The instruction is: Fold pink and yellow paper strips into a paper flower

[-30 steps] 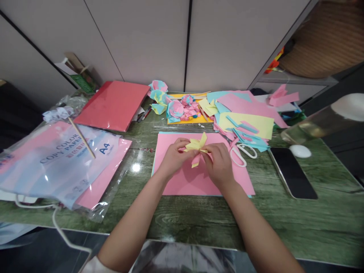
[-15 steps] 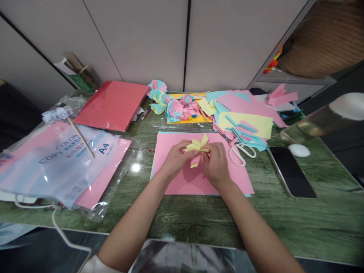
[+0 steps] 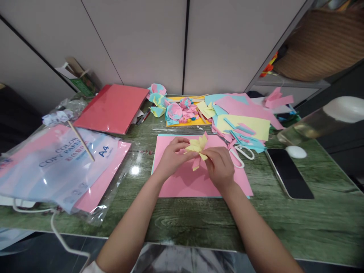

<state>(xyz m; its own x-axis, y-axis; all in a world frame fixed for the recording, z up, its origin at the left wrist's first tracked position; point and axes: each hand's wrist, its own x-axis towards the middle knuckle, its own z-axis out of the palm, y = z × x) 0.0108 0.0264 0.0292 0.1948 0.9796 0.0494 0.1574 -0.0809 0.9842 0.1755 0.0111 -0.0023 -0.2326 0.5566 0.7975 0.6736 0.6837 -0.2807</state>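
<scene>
My left hand (image 3: 173, 157) and my right hand (image 3: 220, 167) meet over a pink sheet of paper (image 3: 182, 182) in the middle of the green table (image 3: 176, 220). Both pinch a small folded paper piece (image 3: 197, 146) made of yellow strips with a pink strip hanging below it. The fingers of each hand are closed on this piece, left from the left side, right from the right and below. White-handled scissors (image 3: 240, 153) lie just right of my right hand.
A pack of A4 colour paper (image 3: 54, 163) with a wooden stick (image 3: 81, 140) lies at the left, a red folder (image 3: 113, 108) behind it. Crumpled paper flowers (image 3: 174, 110) and cut coloured sheets (image 3: 244, 123) fill the back. A phone (image 3: 288, 172) and a bottle (image 3: 321, 123) sit right.
The hands have turned the paper piece slightly; the yellow strips now fan more upward and the right hand sits a little lower. The view has shifted a little.
</scene>
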